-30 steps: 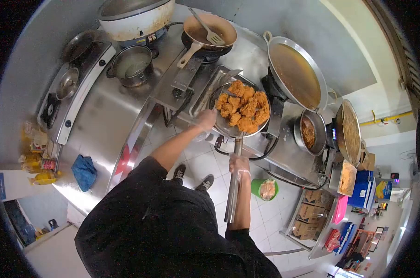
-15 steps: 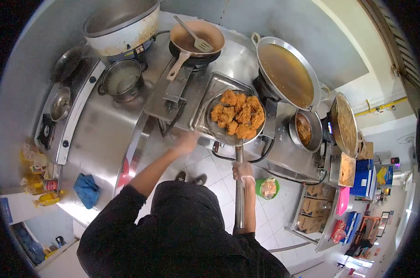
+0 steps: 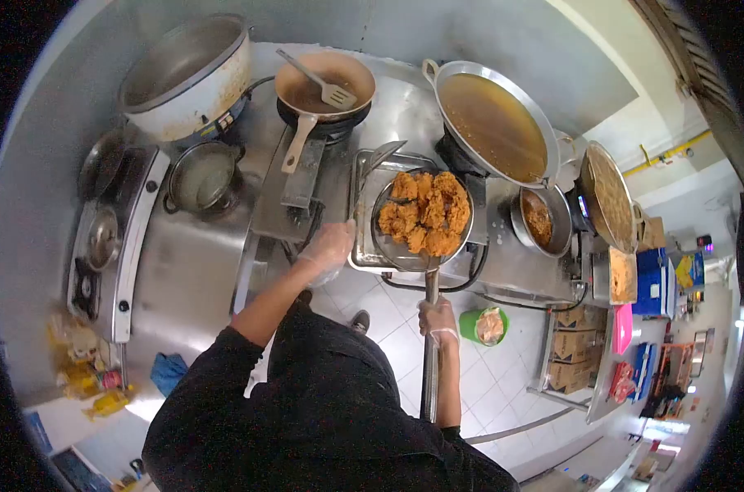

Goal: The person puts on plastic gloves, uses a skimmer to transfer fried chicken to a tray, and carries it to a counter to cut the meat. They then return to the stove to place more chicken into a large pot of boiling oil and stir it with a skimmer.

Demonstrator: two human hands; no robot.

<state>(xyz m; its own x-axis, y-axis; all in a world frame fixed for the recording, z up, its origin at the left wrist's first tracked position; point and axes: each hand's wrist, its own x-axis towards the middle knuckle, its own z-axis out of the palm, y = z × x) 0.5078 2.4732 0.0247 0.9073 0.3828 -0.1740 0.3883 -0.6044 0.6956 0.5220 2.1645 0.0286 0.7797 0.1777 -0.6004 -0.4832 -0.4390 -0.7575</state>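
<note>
My right hand (image 3: 438,320), in a clear plastic glove, is wrapped round the long metal handle of a round strainer (image 3: 382,243). Pieces of browned, crumbly-coated fried chicken (image 3: 424,209) are heaped in the strainer, which overlaps a rectangular metal tray (image 3: 364,254). My left hand (image 3: 331,246), also gloved, is closed at the tray's left side. From its fingers a thin metal utensil (image 3: 380,156) with a curved, flat end seems to reach up over the tray's far left corner; the gripped part is hidden by the fingers.
A large wok of brown oil (image 3: 495,123) stands behind to the right, with a bowl of brown bits (image 3: 538,225) beside it. A frying pan with a slotted turner (image 3: 327,90) sits back left, near a pot (image 3: 204,176). A green bucket (image 3: 468,325) is on the floor.
My left hand, blurred before, has moved up to the tray's left side, and the metal utensil now shows over the tray. My right hand keeps its hold on the strainer; the view has shifted.
</note>
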